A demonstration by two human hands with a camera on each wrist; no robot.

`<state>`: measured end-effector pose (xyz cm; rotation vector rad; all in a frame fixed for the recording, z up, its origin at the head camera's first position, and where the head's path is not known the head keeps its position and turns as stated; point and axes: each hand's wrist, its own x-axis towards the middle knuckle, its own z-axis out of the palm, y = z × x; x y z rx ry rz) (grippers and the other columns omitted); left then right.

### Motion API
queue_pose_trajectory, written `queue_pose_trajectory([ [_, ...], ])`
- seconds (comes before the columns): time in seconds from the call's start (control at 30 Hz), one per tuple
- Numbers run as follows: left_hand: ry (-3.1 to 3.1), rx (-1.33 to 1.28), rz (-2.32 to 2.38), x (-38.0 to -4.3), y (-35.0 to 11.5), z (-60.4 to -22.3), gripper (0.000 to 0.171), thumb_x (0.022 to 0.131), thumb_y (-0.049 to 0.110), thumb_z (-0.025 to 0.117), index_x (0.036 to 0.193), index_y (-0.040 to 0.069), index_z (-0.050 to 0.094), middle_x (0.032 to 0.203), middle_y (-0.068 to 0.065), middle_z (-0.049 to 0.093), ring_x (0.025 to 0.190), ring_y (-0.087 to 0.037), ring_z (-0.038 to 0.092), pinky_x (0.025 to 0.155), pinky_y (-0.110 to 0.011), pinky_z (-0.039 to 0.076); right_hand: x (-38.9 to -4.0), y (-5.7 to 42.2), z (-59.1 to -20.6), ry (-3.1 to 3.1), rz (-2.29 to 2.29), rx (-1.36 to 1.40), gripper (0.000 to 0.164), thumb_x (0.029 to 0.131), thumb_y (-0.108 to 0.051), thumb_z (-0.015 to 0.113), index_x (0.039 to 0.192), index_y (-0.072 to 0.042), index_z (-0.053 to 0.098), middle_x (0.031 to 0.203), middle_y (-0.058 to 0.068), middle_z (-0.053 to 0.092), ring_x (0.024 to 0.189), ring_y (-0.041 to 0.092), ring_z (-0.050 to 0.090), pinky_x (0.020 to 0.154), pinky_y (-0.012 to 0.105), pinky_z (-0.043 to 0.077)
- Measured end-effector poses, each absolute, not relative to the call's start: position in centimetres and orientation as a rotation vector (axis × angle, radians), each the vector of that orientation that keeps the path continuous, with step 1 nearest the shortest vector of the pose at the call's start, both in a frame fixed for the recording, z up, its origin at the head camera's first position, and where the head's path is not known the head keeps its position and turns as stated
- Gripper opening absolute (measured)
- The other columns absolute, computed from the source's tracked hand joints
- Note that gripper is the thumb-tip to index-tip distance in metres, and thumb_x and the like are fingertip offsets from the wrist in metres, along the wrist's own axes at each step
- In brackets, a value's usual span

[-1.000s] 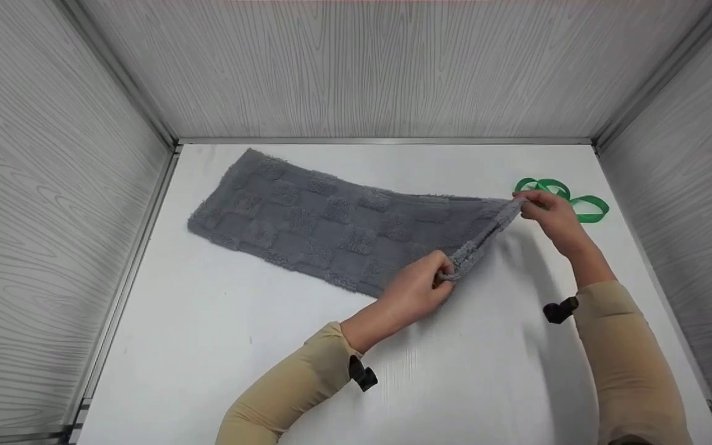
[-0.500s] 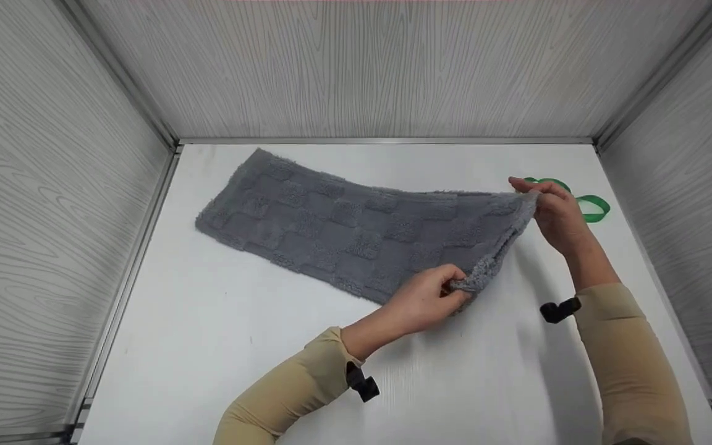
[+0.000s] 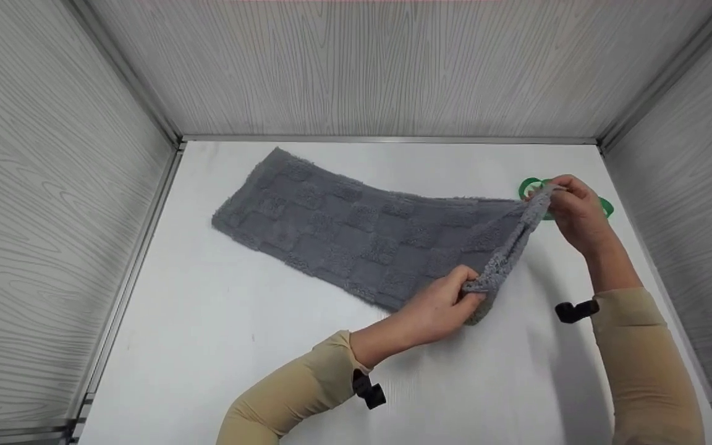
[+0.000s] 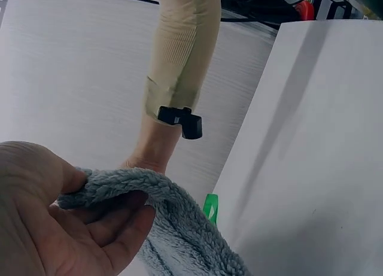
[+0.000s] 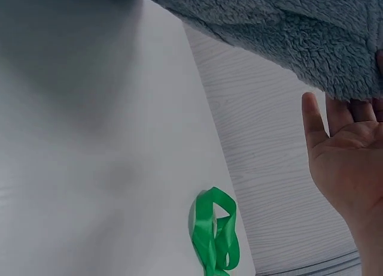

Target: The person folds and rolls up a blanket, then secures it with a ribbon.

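Observation:
A grey plush towel (image 3: 362, 232) with a raised checkered pattern stretches diagonally over the white table, its right end lifted off the surface. My left hand (image 3: 436, 312) pinches the near corner of that end between thumb and fingers. At the far corner, my right hand (image 3: 581, 213) grips the towel's edge. In the left wrist view the towel's fluffy edge (image 4: 143, 183) runs between my left thumb and curled fingers. The right wrist view has my right hand (image 5: 353, 162) under the towel (image 5: 287, 36), with part of the fingers behind the cloth or out of frame.
A looped green ribbon (image 3: 530, 186) lies on the table behind my right hand, partly hidden by it. Wood-grain panels (image 3: 387, 68) enclose the back and both sides of the white table (image 3: 220, 346).
Both hands have shifted rightward with the lifted end, and the whole towel has slid right. My right fingers have changed their hold on the far corner, moving over the ribbon.

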<state>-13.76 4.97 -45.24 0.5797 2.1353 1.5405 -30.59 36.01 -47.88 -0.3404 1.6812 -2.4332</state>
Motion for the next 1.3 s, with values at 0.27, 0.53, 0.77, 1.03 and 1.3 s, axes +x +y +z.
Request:
queue_pose_trajectory([
  [0.27,1.947,0.683,1.625,-12.7,6.2,-44.3,0.024,0.111,0.03,0.047,0.131,0.017,0.046,0.065,0.006,0.039,0.053,-0.007,0.035,0.053,-0.022,0.035,-29.6,38.1,-45.5,1.46,-2.46,-0.592,0.026,0.1,0.018,0.038,0.105,0.011,0.062,0.094,0.017,0.069,0.091,0.028,0.072,0.088,0.034,0.057],
  [0.53,1.711,0.84,1.741,-10.8,6.5,-41.8,0.023,0.111,0.016,0.046,0.131,0.006,0.044,0.066,0.005,0.039,0.05,-0.005,0.033,0.051,-0.019,0.034,-28.5,39.0,-41.6,1.193,-2.411,-0.844,0.029,0.096,0.022,0.029,0.107,0.022,0.055,0.101,0.027,0.066,0.082,0.029,0.068,0.073,0.035,0.059],
  [0.77,1.54,0.987,1.846,-10.3,5.9,-40.6,0.024,0.109,0.006,0.046,0.13,-0.005,0.041,0.072,0.005,0.041,0.054,-0.003,0.033,0.055,-0.02,0.033,-28.5,38.2,-38.7,1.07,-2.386,-0.925,0.02,0.093,0.024,0.036,0.1,0.023,0.054,0.1,0.031,0.065,0.085,0.034,0.066,0.074,0.037,0.058],
  [1.03,1.816,0.86,1.84,-12.2,0.9,-41.5,0.018,0.107,0.017,0.056,0.121,0.005,0.054,0.081,0.008,0.05,0.059,-0.004,0.038,0.057,-0.024,0.036,-29.7,36.0,-39.2,1.581,-2.215,-0.841,0.022,0.093,0.026,0.041,0.104,0.021,0.058,0.098,0.018,0.066,0.083,0.022,0.063,0.072,0.028,0.055],
  [1.3,2.057,0.635,1.773,-13.5,-4.9,-41.8,0.018,0.105,0.026,0.061,0.115,0.011,0.059,0.087,0.001,0.051,0.068,-0.012,0.043,0.063,-0.031,0.039,-30.9,32.6,-39.1,1.918,-2.042,-0.689,0.011,0.096,0.014,0.058,0.105,0.013,0.065,0.098,0.009,0.066,0.086,0.018,0.059,0.074,0.026,0.05],
])
